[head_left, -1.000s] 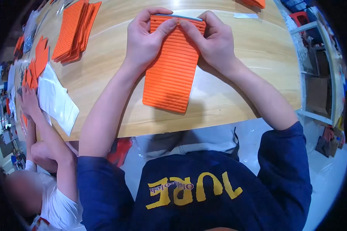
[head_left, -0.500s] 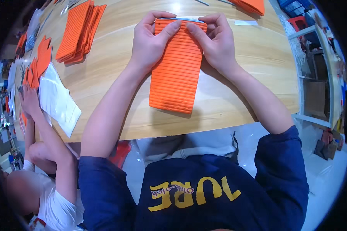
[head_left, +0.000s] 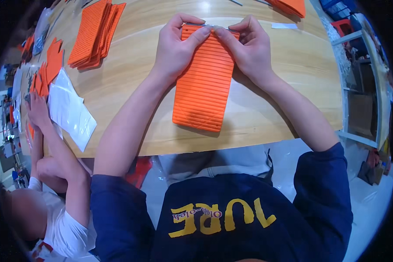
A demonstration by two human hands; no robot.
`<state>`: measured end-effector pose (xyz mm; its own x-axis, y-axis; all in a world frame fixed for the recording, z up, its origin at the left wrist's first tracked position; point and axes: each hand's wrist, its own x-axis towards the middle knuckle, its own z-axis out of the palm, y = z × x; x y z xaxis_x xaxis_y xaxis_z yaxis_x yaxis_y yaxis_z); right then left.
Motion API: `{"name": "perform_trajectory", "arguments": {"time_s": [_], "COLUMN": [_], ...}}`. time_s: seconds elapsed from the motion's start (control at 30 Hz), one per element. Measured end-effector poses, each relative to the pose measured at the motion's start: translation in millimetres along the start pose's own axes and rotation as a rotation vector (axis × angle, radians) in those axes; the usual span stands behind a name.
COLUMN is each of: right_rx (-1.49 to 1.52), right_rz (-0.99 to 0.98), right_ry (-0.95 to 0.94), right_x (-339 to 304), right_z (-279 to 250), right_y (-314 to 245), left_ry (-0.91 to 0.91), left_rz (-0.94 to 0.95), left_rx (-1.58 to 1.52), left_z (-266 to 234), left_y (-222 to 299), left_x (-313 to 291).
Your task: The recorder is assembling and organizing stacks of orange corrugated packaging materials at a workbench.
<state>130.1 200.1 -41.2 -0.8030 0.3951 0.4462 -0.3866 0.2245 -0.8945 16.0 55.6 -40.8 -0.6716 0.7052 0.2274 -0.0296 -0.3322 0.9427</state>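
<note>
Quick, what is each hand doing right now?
Left hand: closed, pinching the orange ribbed sheet at its top edge.
Right hand: closed, pinching the same edge.

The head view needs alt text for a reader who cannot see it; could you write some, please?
Two bare hands, left hand and right hand, pinch the far edge of a ribbed orange sheet lying on a wooden table. A stack of orange sheets lies far left.

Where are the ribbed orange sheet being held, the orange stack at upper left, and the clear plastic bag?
ribbed orange sheet [head_left: 203, 91], head view, middle of its ribbed face.
orange stack [head_left: 94, 32], head view, top sheet's centre.
clear plastic bag [head_left: 70, 109], head view, middle of the bag.
</note>
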Motion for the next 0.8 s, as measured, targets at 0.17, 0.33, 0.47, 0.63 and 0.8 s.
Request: {"name": "perform_trajectory", "arguments": {"time_s": [0.17,0.33,0.47,0.63,0.8], "right_rx": [0.02,0.137,0.255,0.022,0.11], "right_rz": [0.042,0.213,0.355,0.371,0.349], "right_ry": [-0.001,0.024,0.072,0.014,0.013], "right_x": [1.8,5.0,0.9,-5.1,-4.3], "right_z": [-0.2,8.3,10.1,-3.5,5.6], "right_y": [1.4,-3.4,-22.1,-24.4,-6.2], "left_ry": [0.015,0.053,0.14,0.214,0.185], "left_rz": [0.028,0.037,0.114,0.156,0.114], "left_rx": [0.091,0.207,0.256,0.263,0.259], "left_z": [-2.4,-1.9,-1.2,8.6,-4.4], "left_y": [-4.4,6.5,-12.4,-6.0,6.4], "left_x": [0.5,2.1,14.5,15.1,3.1]}}
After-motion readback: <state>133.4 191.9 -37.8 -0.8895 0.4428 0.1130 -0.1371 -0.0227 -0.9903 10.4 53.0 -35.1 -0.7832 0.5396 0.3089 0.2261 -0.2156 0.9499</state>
